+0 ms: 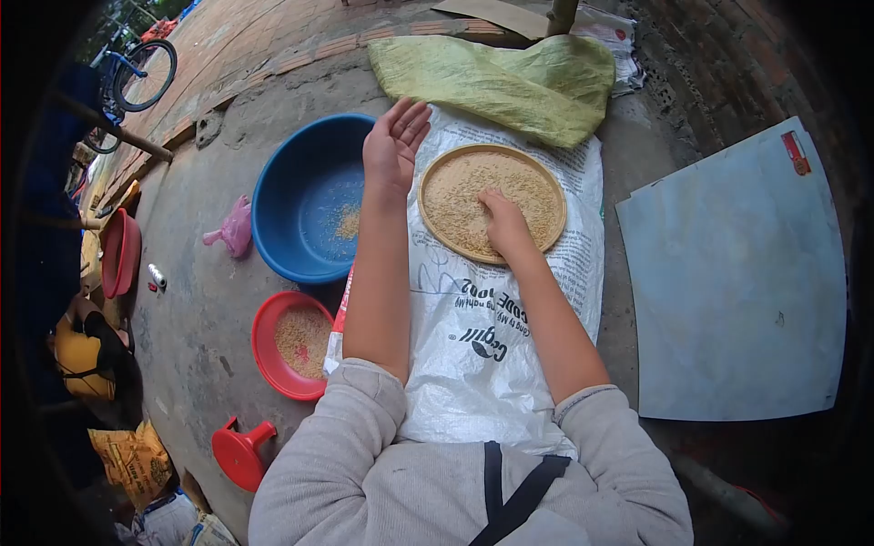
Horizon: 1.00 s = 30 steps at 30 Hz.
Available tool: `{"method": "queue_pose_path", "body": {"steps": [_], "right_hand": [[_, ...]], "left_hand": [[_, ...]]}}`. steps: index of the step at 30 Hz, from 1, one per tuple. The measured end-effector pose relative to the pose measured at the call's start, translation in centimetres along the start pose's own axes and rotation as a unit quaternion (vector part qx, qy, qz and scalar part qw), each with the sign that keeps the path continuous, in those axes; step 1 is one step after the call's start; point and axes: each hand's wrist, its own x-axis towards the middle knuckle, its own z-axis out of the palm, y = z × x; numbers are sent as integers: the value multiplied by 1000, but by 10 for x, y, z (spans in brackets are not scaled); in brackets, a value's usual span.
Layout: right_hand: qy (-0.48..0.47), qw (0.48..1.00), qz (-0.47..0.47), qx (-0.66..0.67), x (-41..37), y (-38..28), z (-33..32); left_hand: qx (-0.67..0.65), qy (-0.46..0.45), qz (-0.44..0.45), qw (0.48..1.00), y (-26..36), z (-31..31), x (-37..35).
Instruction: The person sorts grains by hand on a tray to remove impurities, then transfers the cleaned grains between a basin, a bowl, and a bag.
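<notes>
A round, shallow tray point(430, 227) with a raised tan rim holds a layer of pale tan grain point(464, 182). My right hand point(503, 223) reaches into the tray, its fingers drawn together and pointing down at the grain; whatever they pinch is too small to make out. To the left, my left hand point(397, 146) is raised with the palm up and the fingers extended, holding nothing. It hovers by the right rim of a large blue basin point(305, 191), which has a small heap of grain on its bottom. Beneath the tray lies a white printed sack point(473, 382).
A red bowl point(264, 350) of grain stands near a red plastic stool point(241, 455). Beside the blue basin lies a pink plastic bag point(233, 227). A yellow-green sack point(492, 82) lies beyond the tray; a grey-blue board point(737, 282) is at right. Another person point(86, 355) shows at far left.
</notes>
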Motion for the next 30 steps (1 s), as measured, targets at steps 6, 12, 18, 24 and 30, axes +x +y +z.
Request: {"method": "queue_pose_path", "body": {"steps": [6,12,18,24,30], "right_hand": [[32,987,96,128,5,-23,-26],[202,922,-27,330,16,-54,-51],[178,964,-110,164,17,-39,-49],[-13,999,41,34,-3,-14,-83],[-178,984,-18,-8,-12,-25,-83]], "left_hand": [[73,9,-197,978,-99,-7,-22],[-134,21,-345,929,-106,-3,-24],[-122,-49,-286,949,-94,0,-23],[-164,-11,-250,954,-83,-32,-6],[-141,-2,-220,965,-79,-31,-6]]}}
